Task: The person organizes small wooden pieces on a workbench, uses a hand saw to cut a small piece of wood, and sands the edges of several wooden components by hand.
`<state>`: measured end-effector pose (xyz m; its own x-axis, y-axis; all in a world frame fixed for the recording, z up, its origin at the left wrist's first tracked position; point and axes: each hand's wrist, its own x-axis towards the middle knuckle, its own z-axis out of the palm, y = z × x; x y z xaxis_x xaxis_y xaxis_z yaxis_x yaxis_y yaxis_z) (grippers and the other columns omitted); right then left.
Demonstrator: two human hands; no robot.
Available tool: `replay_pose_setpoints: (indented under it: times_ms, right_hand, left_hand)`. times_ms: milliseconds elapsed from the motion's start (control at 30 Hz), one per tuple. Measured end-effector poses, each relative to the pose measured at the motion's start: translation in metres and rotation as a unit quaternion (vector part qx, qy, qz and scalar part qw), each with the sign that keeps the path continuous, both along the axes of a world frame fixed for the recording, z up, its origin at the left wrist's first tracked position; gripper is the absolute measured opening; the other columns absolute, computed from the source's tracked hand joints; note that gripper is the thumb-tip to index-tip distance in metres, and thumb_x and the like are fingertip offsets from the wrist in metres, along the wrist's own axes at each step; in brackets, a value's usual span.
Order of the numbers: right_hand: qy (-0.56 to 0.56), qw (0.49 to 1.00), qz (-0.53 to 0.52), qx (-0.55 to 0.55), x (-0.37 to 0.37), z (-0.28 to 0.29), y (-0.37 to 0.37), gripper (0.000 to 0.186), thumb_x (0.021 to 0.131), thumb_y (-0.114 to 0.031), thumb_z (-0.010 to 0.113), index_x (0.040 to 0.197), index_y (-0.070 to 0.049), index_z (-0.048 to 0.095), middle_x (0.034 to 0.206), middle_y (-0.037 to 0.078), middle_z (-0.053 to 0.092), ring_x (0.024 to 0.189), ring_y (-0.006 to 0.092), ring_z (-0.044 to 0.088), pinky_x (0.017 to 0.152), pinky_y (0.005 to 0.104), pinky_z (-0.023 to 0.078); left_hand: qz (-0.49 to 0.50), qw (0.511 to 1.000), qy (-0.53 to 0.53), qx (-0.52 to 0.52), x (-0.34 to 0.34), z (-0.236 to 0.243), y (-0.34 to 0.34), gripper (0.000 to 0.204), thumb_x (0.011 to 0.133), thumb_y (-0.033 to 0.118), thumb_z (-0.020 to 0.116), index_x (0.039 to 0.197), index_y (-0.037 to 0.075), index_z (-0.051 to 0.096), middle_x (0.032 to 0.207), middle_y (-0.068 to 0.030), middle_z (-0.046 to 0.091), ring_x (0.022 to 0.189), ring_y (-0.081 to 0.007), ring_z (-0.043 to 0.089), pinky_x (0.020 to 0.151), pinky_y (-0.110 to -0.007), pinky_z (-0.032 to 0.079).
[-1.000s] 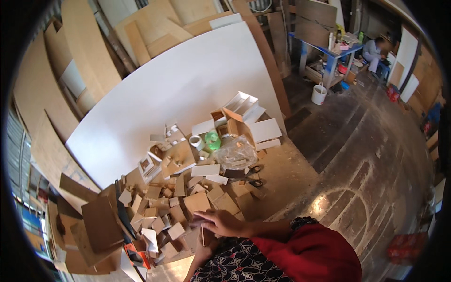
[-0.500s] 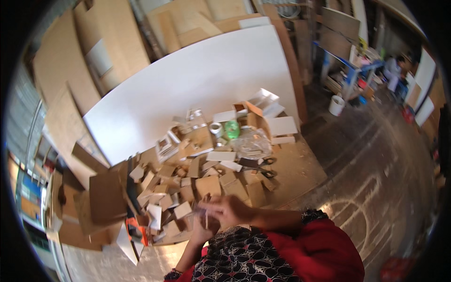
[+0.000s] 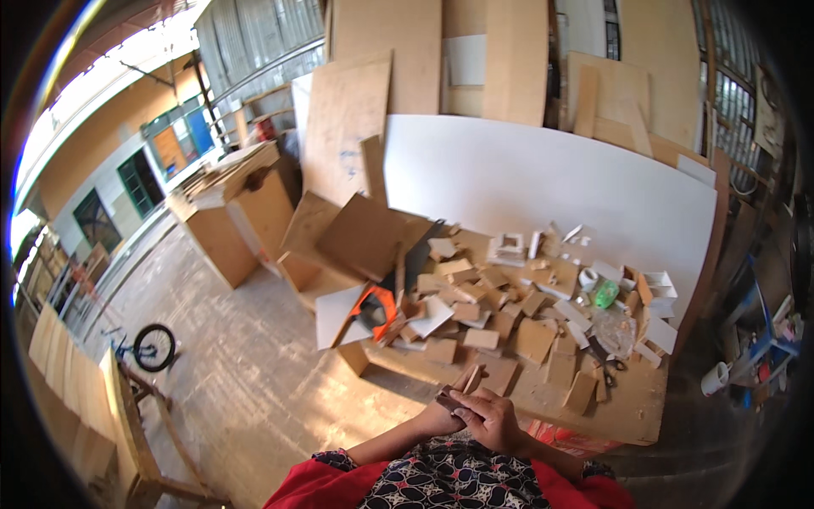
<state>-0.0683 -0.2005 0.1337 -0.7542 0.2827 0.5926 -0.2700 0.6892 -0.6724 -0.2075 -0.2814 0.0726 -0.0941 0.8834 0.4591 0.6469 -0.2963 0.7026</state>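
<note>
Close to my body, in front of the table's near edge, my two hands meet. My left hand [image 3: 434, 419] is closed around a small light wooden piece [image 3: 475, 378], whose end sticks up past the fingers. A dark brown flat piece [image 3: 447, 397] shows between the hands; its kind is too small to make out. My right hand [image 3: 495, 422] is closed too, its thumb and fingers pressed on the brown piece against the wood. Just beyond lie many loose wooden blocks [image 3: 534, 339] piled on the table [image 3: 627, 417].
An orange-handled handsaw [image 3: 379, 312] lies at the pile's left. Black scissors [image 3: 607, 363], a green plastic item [image 3: 606, 293] and a clear plastic bag [image 3: 614, 331] are at the right. A large white board [image 3: 543, 178] stands behind. Brown boxes [image 3: 360, 236] sit at the left.
My view has swung left, bringing in the floor and a bicycle wheel. My hands stay together, and the dark brown piece between them shows more plainly.
</note>
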Motion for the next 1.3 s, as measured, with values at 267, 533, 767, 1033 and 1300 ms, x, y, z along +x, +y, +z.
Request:
replay_pose_setpoints:
  times_ms: [267, 533, 767, 1033, 1300]
  right_hand:
    - [0.052, 0.993, 0.067, 0.080, -0.048, 0.015, -0.067, 0.035, 0.079, -0.007, 0.069, 0.114, -0.008, 0.066, 0.080, 0.012, 0.062, 0.070, 0.0285, 0.063, 0.060, 0.0369, 0.051]
    - [0.026, 0.995, 0.088, 0.039, -0.043, 0.006, -0.107, 0.040, 0.081, -0.007, 0.069, 0.120, -0.012, 0.064, 0.086, 0.012, 0.063, 0.072, 0.0294, 0.063, 0.064, 0.0352, 0.052]
    - [0.032, 0.999, -0.003, 0.006, -0.036, -0.009, -0.096, 0.033, 0.083, -0.011, 0.067, 0.115, -0.012, 0.066, 0.076, 0.012, 0.060, 0.067, 0.0316, 0.061, 0.058, 0.0378, 0.049]
    - [-0.025, 1.000, 0.003, 0.017, 0.001, -0.016, -0.103, 0.035, 0.083, -0.012, 0.067, 0.117, -0.013, 0.066, 0.082, 0.012, 0.062, 0.077, 0.0300, 0.064, 0.066, 0.0373, 0.051]
    - [0.046, 0.995, 0.059, 0.068, 0.002, -0.039, -0.091, 0.034, 0.084, -0.014, 0.067, 0.118, -0.016, 0.065, 0.080, 0.010, 0.059, 0.070, 0.0291, 0.061, 0.065, 0.0361, 0.050]
  left_hand:
    - [0.119, 0.990, -0.078, 0.011, -0.007, 0.046, -0.105, 0.080, 0.072, 0.003, 0.061, 0.144, -0.002, 0.025, 0.130, -0.0241, 0.046, 0.119, -0.0360, 0.049, 0.096, -0.037, 0.043]
    - [0.131, 0.970, -0.197, -0.062, 0.009, 0.012, -0.167, 0.079, 0.071, 0.008, 0.066, 0.140, -0.002, 0.029, 0.130, -0.0231, 0.046, 0.122, -0.0372, 0.047, 0.099, -0.038, 0.041]
    - [0.105, 0.956, -0.220, -0.162, 0.026, 0.040, -0.172, 0.081, 0.064, -0.005, 0.054, 0.141, -0.003, 0.027, 0.129, -0.0249, 0.045, 0.100, -0.0330, 0.059, 0.086, -0.038, 0.049]
    - [0.032, 0.939, -0.284, -0.192, 0.032, 0.012, -0.163, 0.075, 0.072, -0.002, 0.058, 0.140, -0.003, 0.028, 0.128, -0.0220, 0.048, 0.122, -0.0319, 0.048, 0.100, -0.037, 0.039]
    - [0.076, 0.993, -0.088, -0.032, 0.027, 0.004, -0.132, 0.075, 0.071, 0.003, 0.058, 0.140, -0.003, 0.031, 0.121, -0.0187, 0.053, 0.109, -0.0278, 0.056, 0.089, -0.035, 0.047]
